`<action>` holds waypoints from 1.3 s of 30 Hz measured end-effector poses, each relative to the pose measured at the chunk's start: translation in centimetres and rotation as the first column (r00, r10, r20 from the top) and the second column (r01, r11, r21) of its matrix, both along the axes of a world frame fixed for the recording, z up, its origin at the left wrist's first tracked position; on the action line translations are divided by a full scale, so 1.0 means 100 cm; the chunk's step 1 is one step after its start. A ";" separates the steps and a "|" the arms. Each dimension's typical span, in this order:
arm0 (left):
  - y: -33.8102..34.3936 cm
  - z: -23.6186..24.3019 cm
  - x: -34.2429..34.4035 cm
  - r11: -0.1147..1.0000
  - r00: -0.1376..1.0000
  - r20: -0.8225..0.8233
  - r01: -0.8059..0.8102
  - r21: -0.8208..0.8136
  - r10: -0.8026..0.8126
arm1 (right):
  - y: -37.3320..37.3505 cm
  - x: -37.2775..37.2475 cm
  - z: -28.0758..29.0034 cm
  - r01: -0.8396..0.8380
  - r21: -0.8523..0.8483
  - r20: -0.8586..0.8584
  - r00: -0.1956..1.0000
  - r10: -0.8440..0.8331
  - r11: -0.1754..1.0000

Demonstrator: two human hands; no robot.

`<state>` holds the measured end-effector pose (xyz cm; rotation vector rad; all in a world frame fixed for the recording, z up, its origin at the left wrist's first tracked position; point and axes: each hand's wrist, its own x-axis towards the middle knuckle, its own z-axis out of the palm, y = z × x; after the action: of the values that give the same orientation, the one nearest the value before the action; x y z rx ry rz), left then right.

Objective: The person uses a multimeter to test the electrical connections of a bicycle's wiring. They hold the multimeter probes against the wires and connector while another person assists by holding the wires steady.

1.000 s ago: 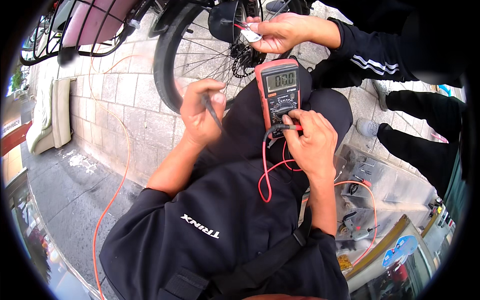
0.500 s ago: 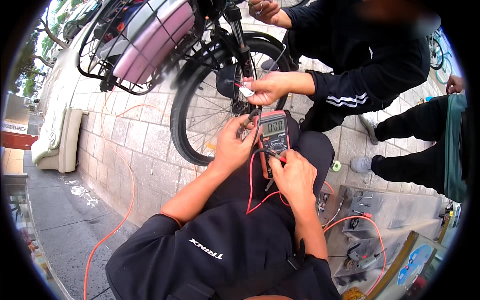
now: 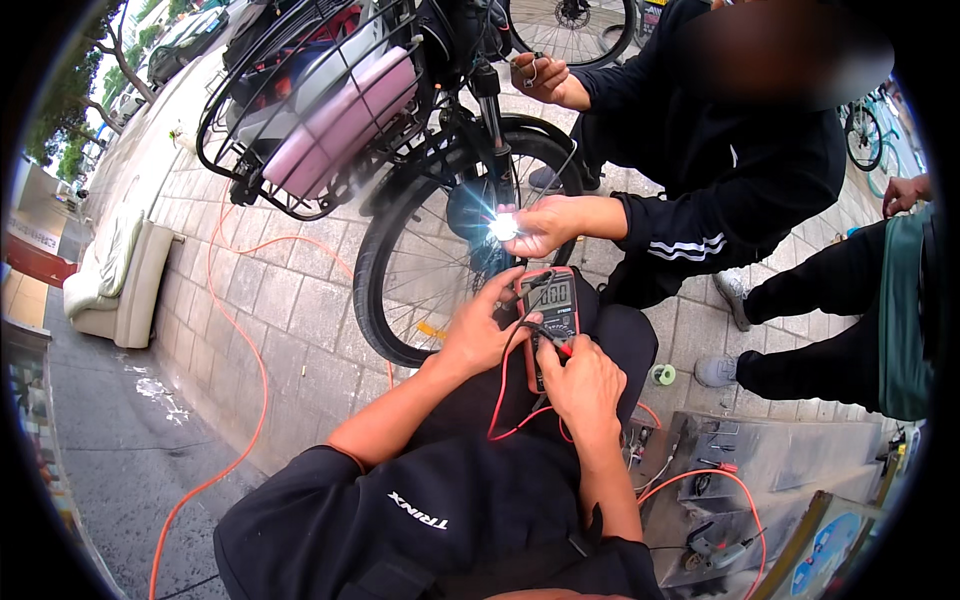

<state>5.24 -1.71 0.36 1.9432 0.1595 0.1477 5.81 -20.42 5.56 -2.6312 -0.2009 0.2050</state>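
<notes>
A black-tyred, wire-spoked bicycle wheel [image 3: 371, 285] stands beyond the hands, and on the person's black-clad thigh [image 3: 618, 385] rests a flat, oblong multimeter [image 3: 565, 317] with a red rim and a grey display, its long axis running away from the body, its top end toward the wheel. The left hand [image 3: 478, 335] lies along the meter's left edge, half curled, thumb and forefinger apart; a slim black probe [image 3: 539, 287] slants across the display beside them, though whether the fingers grip it I cannot tell. The right hand [image 3: 583, 383] sits over the lower end, thumb and fingers closed on a black probe with a red collar [image 3: 566, 349]. Smallest is a glaring white light [image 3: 503, 227], its shape lost in the flare, at the fingertips of a co-worker's hand [image 3: 545, 226]; it lies past the meter's top end and slightly left, nearer the left hand than the right.
</notes>
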 end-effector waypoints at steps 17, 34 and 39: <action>0.007 -0.017 -0.001 0.998 0.999 0.030 0.018 -0.055 -0.016 | 0.009 0.004 0.002 0.019 -0.019 -0.031 0.999 -0.020 1.000; 0.008 -0.021 0.000 0.993 0.999 -0.002 0.042 -0.108 -0.043 | 0.009 0.003 0.004 0.017 -0.019 -0.022 1.000 -0.017 1.000; 0.008 -0.022 0.001 0.994 0.998 0.032 0.061 -0.091 -0.058 | 0.007 0.003 0.004 0.021 -0.017 -0.020 1.000 -0.021 1.000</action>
<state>5.36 -0.87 -1.84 1.8514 0.0873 0.1277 6.09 -19.72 5.94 -2.6452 -0.1657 0.2266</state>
